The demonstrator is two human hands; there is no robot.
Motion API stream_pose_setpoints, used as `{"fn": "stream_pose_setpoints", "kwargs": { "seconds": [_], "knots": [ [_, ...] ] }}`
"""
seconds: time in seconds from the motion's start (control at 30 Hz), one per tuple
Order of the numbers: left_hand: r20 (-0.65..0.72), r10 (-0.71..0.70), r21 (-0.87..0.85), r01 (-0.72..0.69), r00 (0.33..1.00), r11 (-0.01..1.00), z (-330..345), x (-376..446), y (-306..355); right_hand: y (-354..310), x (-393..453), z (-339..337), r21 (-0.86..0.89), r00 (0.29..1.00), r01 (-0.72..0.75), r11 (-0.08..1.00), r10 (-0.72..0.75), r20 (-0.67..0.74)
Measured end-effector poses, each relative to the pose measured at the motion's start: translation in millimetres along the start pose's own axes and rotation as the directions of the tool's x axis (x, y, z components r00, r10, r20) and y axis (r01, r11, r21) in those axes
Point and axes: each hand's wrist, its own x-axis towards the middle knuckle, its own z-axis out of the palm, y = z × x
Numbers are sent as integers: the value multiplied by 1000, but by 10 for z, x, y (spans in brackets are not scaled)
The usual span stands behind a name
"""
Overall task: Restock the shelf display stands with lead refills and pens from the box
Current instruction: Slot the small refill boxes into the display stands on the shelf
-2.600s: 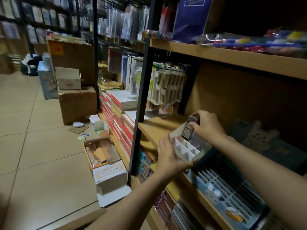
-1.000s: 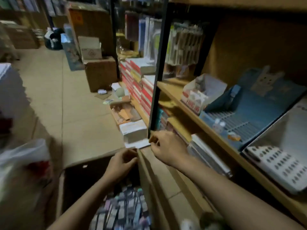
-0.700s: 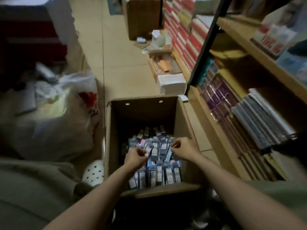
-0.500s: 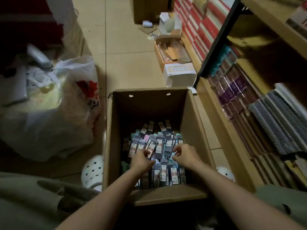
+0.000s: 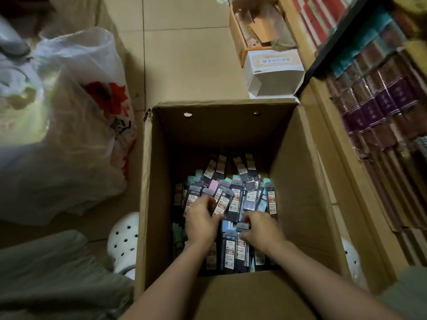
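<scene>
An open cardboard box (image 5: 298,172) stands on the floor below me, its bottom covered with several small lead refill cases (image 5: 251,195) with white and red labels. Both my hands are down inside it. My left hand (image 5: 201,224) grips a refill case (image 5: 222,203) that sticks up from the pile. My right hand (image 5: 260,228) pinches the top of another refill case (image 5: 241,244) lying next to it. The shelf display stands are out of view.
A white plastic bag (image 5: 76,125) with a red print lies left of the box. A small white carton (image 5: 272,72) and an open brown box (image 5: 258,26) sit ahead by the shelf unit (image 5: 379,116) on the right. White clogs (image 5: 123,239) flank the box.
I turned from the shelf display down to the floor box. Both hands moved from the display tray into the box and took hold of refill cases.
</scene>
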Motion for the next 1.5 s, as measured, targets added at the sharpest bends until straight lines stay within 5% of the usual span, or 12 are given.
{"fn": "stream_pose_setpoints", "kwargs": {
  "seconds": [0.1,0.2,0.33,0.43,0.53,0.7,0.83,1.1,1.27,1.5],
  "knots": [
    [-4,22,-9,-22,1000,1000,32,15,-4,18,38,46,63,999,-5,998,8,-40],
    [29,30,-216,-23,999,976,28,59,96,26,81,-108,326,989,-12,945,59,-134],
    [456,115,-518,159,882,840,-21,104,310,-36,164,-434,498,946,82,863,89,-310],
    [600,138,-560,290,788,776,-34,73,339,-138,194,-537,587,932,149,796,85,-351],
    [547,67,-591,328,834,737,-22,109,332,-123,131,-468,435,915,159,886,34,-402],
    [361,-133,-574,333,923,748,40,238,203,36,95,-83,69,992,-112,991,116,-56],
    [368,-160,-553,354,916,755,94,254,157,-24,182,39,118,990,-106,987,116,-84],
    [334,-152,-483,307,930,820,97,258,133,-60,208,14,64,939,255,965,-231,-254],
    [339,-169,-509,331,926,795,104,254,149,76,217,-47,206,963,-20,978,74,-260],
    [330,-189,-527,346,925,776,86,240,179,-45,133,56,375,980,-58,925,125,-156]
  ]
}}
